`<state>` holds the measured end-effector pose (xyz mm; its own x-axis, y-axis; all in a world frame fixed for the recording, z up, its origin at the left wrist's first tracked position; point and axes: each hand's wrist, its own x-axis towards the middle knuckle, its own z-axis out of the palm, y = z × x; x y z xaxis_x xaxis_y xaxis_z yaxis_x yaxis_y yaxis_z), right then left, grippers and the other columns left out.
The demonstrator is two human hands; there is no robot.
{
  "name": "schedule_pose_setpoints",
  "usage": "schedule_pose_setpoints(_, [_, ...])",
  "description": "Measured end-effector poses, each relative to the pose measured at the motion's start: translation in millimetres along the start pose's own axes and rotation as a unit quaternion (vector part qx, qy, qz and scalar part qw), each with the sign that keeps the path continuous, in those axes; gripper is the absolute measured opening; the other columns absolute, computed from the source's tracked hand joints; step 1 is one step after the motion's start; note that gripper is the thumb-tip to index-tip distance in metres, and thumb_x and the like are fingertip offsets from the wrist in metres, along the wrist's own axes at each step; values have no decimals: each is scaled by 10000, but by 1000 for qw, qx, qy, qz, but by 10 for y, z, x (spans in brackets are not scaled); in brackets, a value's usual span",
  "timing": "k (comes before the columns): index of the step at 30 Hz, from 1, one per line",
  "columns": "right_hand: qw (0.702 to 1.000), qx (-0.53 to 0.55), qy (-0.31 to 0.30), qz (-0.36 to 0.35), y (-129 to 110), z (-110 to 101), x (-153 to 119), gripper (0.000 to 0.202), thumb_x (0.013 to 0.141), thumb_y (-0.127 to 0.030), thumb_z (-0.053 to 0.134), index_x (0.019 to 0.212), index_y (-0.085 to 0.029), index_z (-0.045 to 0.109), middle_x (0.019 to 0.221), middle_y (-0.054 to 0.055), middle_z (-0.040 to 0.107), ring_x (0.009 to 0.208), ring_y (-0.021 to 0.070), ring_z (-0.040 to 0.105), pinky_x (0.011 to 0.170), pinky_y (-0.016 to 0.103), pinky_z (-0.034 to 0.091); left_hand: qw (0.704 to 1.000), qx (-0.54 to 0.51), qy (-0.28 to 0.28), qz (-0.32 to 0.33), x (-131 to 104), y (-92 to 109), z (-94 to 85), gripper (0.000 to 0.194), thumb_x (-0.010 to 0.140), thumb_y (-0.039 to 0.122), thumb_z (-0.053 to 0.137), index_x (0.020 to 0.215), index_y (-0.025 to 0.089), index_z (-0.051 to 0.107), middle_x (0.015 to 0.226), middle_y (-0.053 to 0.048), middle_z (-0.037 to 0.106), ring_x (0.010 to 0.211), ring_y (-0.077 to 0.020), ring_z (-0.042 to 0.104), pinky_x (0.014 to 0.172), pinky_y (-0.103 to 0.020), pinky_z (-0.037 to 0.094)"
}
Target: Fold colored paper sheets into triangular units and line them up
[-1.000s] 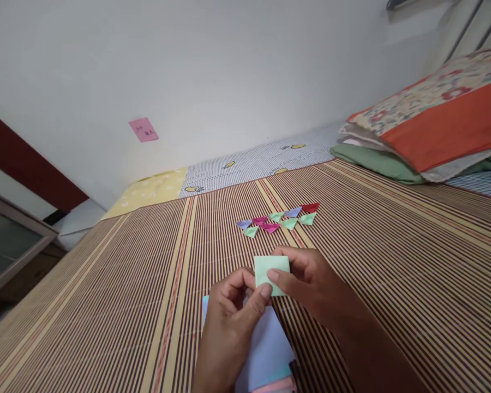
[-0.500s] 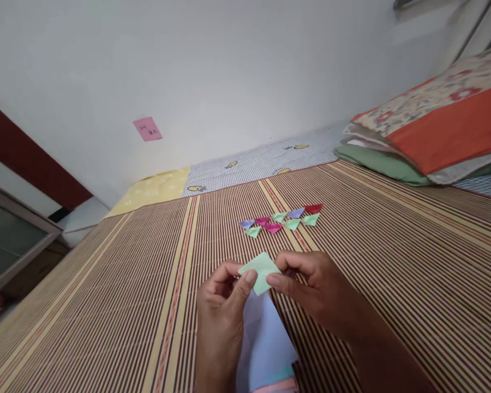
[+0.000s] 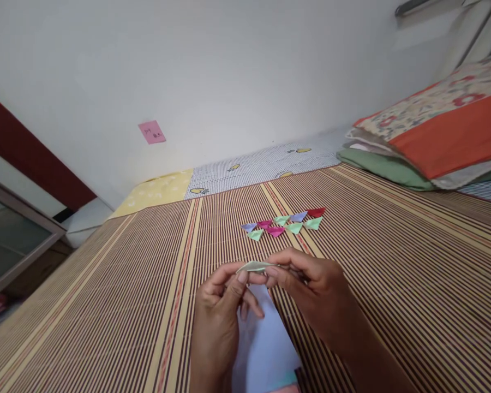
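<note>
At the far left a grey-framed glass panel (image 3: 12,229) leans by the white wall, which carries a small pink sticky note (image 3: 151,132). The left hand (image 3: 221,311) pinches the near-left end of a small pale green folded paper (image 3: 254,266) between thumb and forefinger, other fingers curled. The paper is held edge-on in the air above the striped brown bamboo mat (image 3: 106,305), over a stack of pale blue paper sheets (image 3: 265,349). The right hand (image 3: 311,295) pinches its right end. Beyond lies a cluster of small folded paper triangles (image 3: 284,224) in purple, pink, green and red. At far right sits an orange floral pillow (image 3: 442,131)
</note>
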<state>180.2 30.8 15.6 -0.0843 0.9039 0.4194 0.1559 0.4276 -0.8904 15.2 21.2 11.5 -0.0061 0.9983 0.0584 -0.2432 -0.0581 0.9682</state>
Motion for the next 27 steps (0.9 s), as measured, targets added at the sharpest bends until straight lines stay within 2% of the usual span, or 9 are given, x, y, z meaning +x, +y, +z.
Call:
schedule_pose_setpoints(3, [999,39,19,-8,-6,32,-2,107,946,-220,651,935,-239,756,794,-6,767,714,154,720,635,248,540,999,-39,-1,37,-6,-6,12,64,921,204,712,934,193,774,814,-40,807,653,-125,720,659,-207,548])
schedule_pose_setpoints(6, [997,72,25,5,-24,51,-12,95,911,-194,677,904,-243,758,757,-16,743,660,141,680,585,239,521,997,-48,-4,60,-19,-19,-7,69,924,207,715,949,208,779,763,-30,806,717,-153,747,740,-242,584])
schedule_pose_setpoints(12, [978,208,9,21,-87,97,-13,38,887,-229,738,851,-238,737,789,-10,725,729,147,697,685,260,563,996,-4,10,87,-60,13,-61,55,862,220,791,917,224,793,790,-28,810,745,-169,763,714,-232,595])
schedule_pose_setpoints(18, [986,160,25,-26,-90,111,6,138,916,-216,694,779,-218,707,786,9,685,741,159,656,692,283,538,983,101,25,149,-89,132,5,43,839,209,793,802,217,815,806,-44,785,758,-186,737,710,-252,589])
schedule_pose_setpoints(23, [986,165,18,-31,-76,114,8,155,926,-197,667,774,-218,690,823,12,679,793,161,665,709,279,534,977,125,37,167,-79,136,56,92,855,218,771,766,220,797,778,-33,760,742,-179,715,687,-248,573])
schedule_pose_setpoints(27, [988,150,20,-28,-29,121,4,140,926,-213,671,786,-212,684,859,26,677,801,171,663,716,293,539,971,155,99,152,-112,90,102,109,883,313,748,838,220,781,803,-33,769,736,-182,730,689,-255,591])
